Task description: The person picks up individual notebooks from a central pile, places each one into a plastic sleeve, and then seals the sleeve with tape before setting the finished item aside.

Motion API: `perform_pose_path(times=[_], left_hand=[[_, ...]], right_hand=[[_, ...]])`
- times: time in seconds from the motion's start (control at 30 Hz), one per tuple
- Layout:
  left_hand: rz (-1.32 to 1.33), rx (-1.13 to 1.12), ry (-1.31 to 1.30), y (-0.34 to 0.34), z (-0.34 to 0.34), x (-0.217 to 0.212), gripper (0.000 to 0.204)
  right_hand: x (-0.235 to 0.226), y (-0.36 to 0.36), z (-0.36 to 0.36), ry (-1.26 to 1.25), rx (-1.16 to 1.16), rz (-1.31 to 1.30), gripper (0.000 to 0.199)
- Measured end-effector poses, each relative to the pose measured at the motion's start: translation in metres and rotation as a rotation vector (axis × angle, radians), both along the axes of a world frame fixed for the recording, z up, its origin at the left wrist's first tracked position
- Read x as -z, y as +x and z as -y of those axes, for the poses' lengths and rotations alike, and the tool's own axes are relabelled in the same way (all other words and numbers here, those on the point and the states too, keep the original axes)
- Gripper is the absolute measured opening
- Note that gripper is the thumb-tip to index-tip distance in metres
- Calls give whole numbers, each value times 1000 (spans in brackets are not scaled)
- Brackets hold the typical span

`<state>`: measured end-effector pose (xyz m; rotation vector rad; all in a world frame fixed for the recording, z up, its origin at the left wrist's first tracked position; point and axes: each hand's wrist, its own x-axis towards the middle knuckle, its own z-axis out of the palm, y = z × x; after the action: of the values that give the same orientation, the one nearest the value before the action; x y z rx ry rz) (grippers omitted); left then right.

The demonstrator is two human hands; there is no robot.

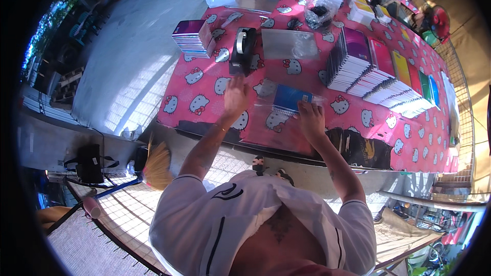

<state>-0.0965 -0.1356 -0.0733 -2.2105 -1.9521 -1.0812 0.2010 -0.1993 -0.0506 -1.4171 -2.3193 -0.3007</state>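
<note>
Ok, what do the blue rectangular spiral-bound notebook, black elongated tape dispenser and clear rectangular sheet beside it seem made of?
Blue rectangular spiral-bound notebook: probably glossy coated card cover, from its smooth sheen.
Black elongated tape dispenser: hard plastic or painted metal, unclear which; rigid, dark and smooth-looking.
Clear rectangular sheet: likely thin, shiny plastic film, given its wrinkled glare.

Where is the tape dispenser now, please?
In the head view, the tape dispenser is at upper centre, just beyond the left hand, right of the leftmost notebooks.
</note>
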Motion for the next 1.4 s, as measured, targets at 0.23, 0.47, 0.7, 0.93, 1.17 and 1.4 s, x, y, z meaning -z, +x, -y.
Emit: perform_pose_path(times=[0.23, 0.47, 0.7, 0.93, 1.17, 1.4], left_hand=[[1083, 68, -603, -80, -99, -31, 24], [1375, 51, -515, -71, -59, 26, 22], [-89, -402, -361, -67, -59, -39, 18], [307, 236, -669, 126, -1, -65, 35], [-187, 58, -835, 135, -3, -63, 51], [-262, 242, -250, 129, 48, -48, 36]], right_hand=[[4, 1, -2, -7, -13, -17, 52], [-6, 2, 2, -35, -39, -50, 52], [4, 10, -3, -18, -88, -88, 52], [6, 16, -9, -6, -118, -141, 50], [-7, 22, -9, -122, -141, -222, 51], [-11, 25, -43, -259, -116, -211, 49]])
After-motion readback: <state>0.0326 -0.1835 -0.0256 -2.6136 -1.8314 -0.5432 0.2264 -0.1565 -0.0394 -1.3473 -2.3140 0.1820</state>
